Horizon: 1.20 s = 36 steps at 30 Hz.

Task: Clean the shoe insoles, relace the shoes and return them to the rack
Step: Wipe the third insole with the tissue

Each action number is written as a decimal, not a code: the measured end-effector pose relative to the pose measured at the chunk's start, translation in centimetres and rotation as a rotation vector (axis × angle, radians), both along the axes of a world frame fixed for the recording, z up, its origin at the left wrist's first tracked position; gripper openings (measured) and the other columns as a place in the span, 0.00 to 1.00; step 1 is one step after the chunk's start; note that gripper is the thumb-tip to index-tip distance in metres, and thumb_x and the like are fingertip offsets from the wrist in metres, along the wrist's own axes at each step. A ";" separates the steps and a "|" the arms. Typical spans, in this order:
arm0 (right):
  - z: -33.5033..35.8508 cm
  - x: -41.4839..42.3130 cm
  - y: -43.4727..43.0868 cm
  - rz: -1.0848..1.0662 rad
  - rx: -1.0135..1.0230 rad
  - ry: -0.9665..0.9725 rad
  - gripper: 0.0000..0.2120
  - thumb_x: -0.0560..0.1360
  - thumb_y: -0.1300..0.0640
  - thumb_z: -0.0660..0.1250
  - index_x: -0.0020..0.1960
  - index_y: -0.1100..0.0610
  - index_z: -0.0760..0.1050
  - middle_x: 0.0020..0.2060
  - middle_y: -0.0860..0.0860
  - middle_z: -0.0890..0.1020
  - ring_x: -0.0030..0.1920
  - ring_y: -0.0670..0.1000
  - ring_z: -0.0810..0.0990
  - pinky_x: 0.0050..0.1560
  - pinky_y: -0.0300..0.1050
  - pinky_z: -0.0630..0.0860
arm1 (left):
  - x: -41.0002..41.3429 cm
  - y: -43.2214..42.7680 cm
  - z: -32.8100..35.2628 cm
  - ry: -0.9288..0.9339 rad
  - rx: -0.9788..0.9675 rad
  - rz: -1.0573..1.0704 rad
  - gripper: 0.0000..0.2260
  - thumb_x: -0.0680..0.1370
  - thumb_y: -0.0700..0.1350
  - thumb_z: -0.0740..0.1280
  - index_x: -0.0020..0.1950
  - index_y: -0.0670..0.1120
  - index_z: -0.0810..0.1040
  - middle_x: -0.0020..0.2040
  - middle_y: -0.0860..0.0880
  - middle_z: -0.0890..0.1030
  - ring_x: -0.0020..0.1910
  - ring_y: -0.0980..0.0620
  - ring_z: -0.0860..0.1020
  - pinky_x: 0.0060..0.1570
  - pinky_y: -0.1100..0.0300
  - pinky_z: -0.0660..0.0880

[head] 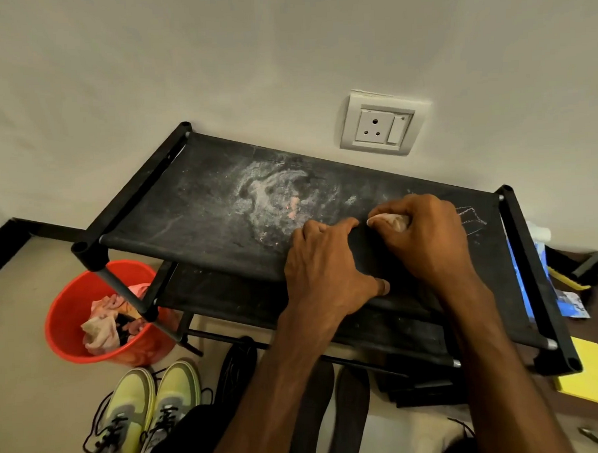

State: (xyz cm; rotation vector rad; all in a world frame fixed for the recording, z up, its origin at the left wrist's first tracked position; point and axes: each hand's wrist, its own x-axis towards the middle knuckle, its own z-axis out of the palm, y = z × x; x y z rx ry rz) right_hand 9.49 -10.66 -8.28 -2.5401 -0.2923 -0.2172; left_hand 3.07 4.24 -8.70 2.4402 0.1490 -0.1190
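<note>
The black fabric shoe rack (194,213) stands against the wall, its top shelf smeared with pale dust. My left hand (327,269) rests flat on that shelf with spread fingers, on a darker patch that may be an insole; I cannot tell. My right hand (428,237) grips a small pale cloth (388,221) and holds it on the shelf beside my left fingertips. Two dark insoles (350,416) lie on the floor under my forearms. A pair of yellow-green sneakers (144,411) with loose black laces stands at the bottom left. A black shoe (235,366) lies near them.
A red bucket (69,325) with rags sits on the floor left of the rack. A wall socket (382,126) is above the rack. To the right lie a blue packet (568,303), a yellow-handled brush (573,272) and a yellow pad (595,381).
</note>
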 end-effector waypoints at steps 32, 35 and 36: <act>2.9 -0.4 -2.5 0.151 -0.150 0.246 0.05 0.71 0.52 0.75 0.42 0.41 0.86 0.41 0.41 0.87 0.44 0.44 0.84 0.49 0.54 0.83 | 0.0 -0.4 0.0 -0.003 0.008 0.021 0.46 0.64 0.63 0.80 0.77 0.62 0.63 0.71 0.50 0.67 0.71 0.48 0.64 0.62 0.54 0.68; 1.0 0.0 -1.2 0.021 -0.067 0.056 0.04 0.74 0.50 0.74 0.47 0.42 0.86 0.44 0.44 0.87 0.45 0.49 0.84 0.49 0.55 0.83 | -0.1 -0.4 0.0 0.005 0.008 0.015 0.46 0.64 0.63 0.80 0.78 0.62 0.62 0.71 0.49 0.67 0.71 0.48 0.64 0.63 0.54 0.68; 0.6 0.0 -0.9 0.002 -0.021 0.013 0.05 0.74 0.50 0.74 0.48 0.43 0.86 0.45 0.44 0.87 0.45 0.49 0.85 0.49 0.55 0.83 | -0.1 -0.4 0.0 0.009 0.008 0.013 0.46 0.64 0.64 0.80 0.78 0.62 0.62 0.71 0.49 0.67 0.72 0.47 0.64 0.64 0.54 0.68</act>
